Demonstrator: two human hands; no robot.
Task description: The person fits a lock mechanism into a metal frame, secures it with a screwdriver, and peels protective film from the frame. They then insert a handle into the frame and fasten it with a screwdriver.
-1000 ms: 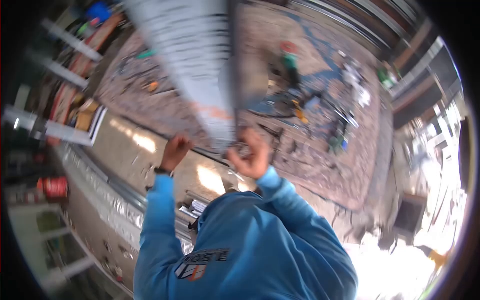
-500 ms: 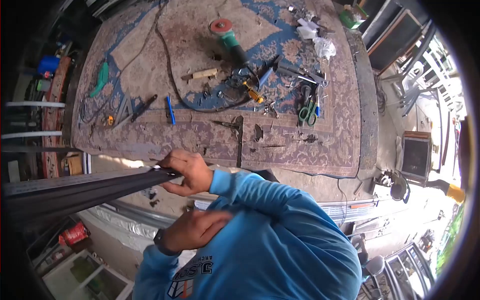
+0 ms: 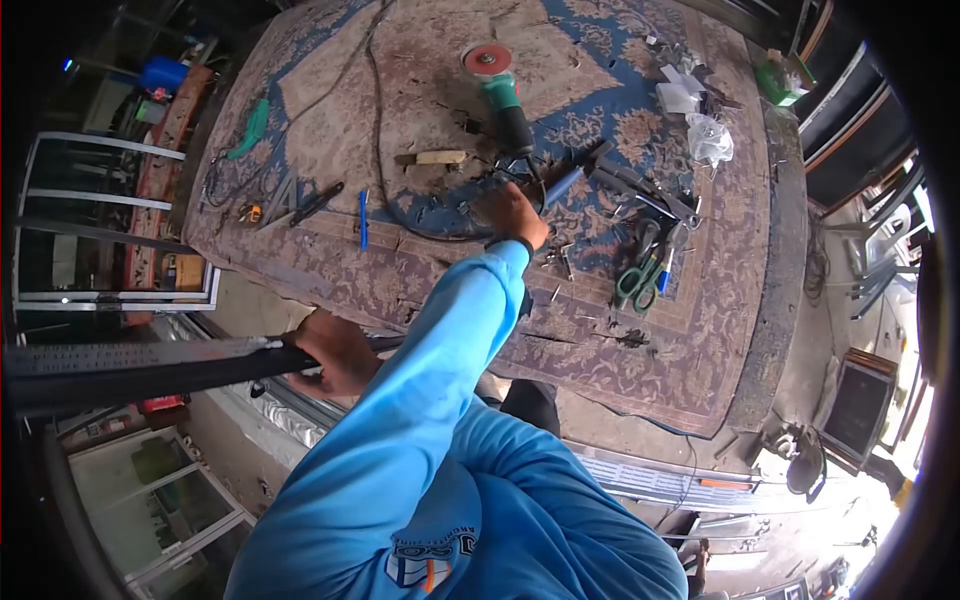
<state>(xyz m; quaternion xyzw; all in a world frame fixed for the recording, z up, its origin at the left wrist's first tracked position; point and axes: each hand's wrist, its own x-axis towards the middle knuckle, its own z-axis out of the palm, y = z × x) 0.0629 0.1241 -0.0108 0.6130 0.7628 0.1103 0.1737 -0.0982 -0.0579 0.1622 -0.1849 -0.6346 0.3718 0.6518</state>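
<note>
My right hand [image 3: 338, 352] grips the end of a long dark aluminium profile [image 3: 150, 382], which has printed film along its upper side and runs out to the left edge. My left arm crosses above the right one. On the carpet-covered table, my left hand [image 3: 515, 217] is lowered among small tools, where a yellow tool lay earlier; its fingertips are hidden. Just beyond it lies a green angle grinder [image 3: 503, 95] with a red disc. A wooden-handled knife [image 3: 437, 158] is to its left, and green-handled scissors [image 3: 640, 277] are to its right.
The table [image 3: 640, 385] also carries a blue pen [image 3: 363, 220], a black-handled tool [image 3: 318, 204], a green tool [image 3: 250, 128] and a plastic bag [image 3: 709, 140]. The grinder's cord [image 3: 379, 140] loops across the carpet. Metal frames [image 3: 110, 200] stand at left; a framed panel [image 3: 858, 410] stands at right.
My left hand has gone from near my chest out to the table, covering the spot of the yellow tool. The right hand still holds the profile. The view has shifted.
</note>
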